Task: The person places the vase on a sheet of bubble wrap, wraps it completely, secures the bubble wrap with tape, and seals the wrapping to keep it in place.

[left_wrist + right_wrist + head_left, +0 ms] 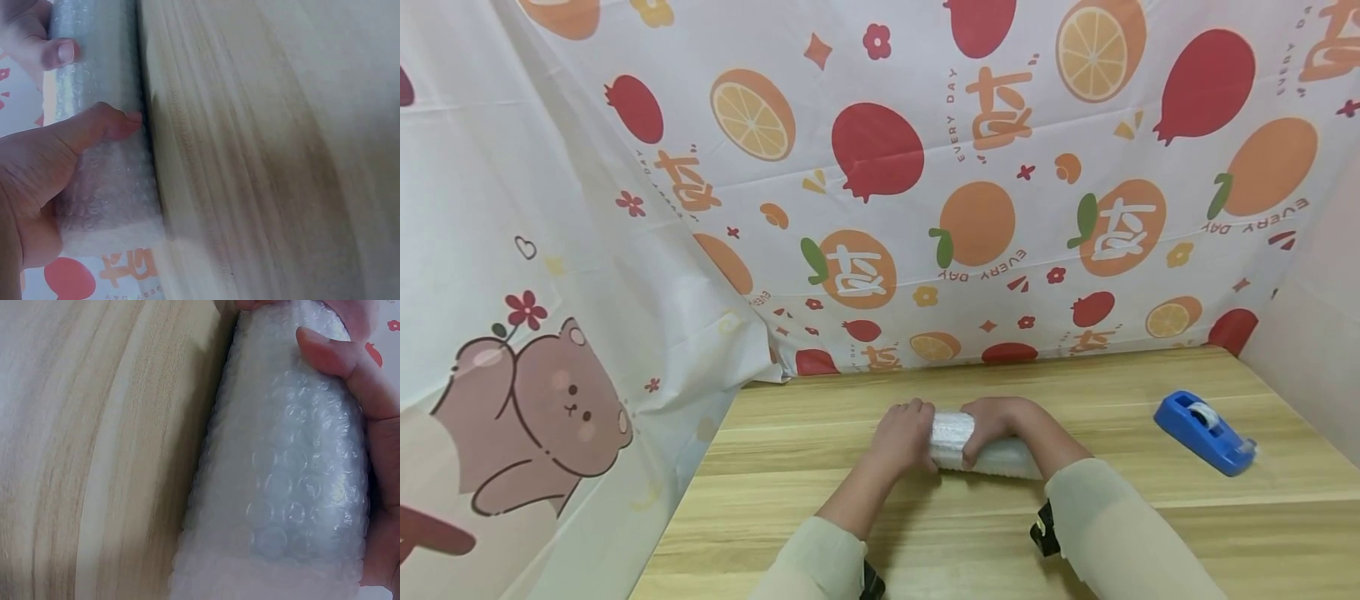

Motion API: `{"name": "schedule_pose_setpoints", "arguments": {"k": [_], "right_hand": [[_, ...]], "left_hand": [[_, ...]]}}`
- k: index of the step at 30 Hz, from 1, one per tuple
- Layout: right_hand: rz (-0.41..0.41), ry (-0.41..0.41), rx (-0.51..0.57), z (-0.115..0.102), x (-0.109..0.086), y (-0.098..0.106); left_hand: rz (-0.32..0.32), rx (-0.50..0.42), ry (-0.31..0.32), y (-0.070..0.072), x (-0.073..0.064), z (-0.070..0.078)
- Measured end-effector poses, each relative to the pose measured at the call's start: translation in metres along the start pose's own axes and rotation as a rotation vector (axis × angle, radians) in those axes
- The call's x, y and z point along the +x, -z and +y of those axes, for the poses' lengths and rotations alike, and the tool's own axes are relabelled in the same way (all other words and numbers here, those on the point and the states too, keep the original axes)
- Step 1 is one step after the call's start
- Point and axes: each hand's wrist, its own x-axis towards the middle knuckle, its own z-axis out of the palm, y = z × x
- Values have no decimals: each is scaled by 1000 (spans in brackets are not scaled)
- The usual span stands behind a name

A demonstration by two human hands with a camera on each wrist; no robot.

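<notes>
A bubble wrap roll (952, 432) lies sideways on the wooden table, translucent and cylindrical. Its left end is gripped by my left hand (904, 435), the thumb bent over the near side in the left wrist view. Further right along the roll, my right hand (1002, 419) grips it from above and behind, and its thumb presses on the bubbled surface (294, 462) in the right wrist view. Whether anything is wrapped inside cannot be made out. The far fingers of both hands are partly hidden behind the roll.
To the right on the wooden table (1120, 533) stands a blue tape dispenser (1204, 433) holding a roll of clear tape. A fruit-printed white curtain (917, 225) hangs behind the table's back edge, with another printed sheet (647, 450) along the left side.
</notes>
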Motion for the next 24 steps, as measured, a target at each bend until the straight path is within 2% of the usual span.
{"name": "schedule_pose_setpoints", "arguments": {"k": [6, 24], "right_hand": [[-10, 6, 2, 1, -1, 1], [4, 2, 14, 2, -2, 0]], "left_hand": [[-30, -15, 3, 4, 0, 0], [-54, -13, 12, 4, 1, 1]]}}
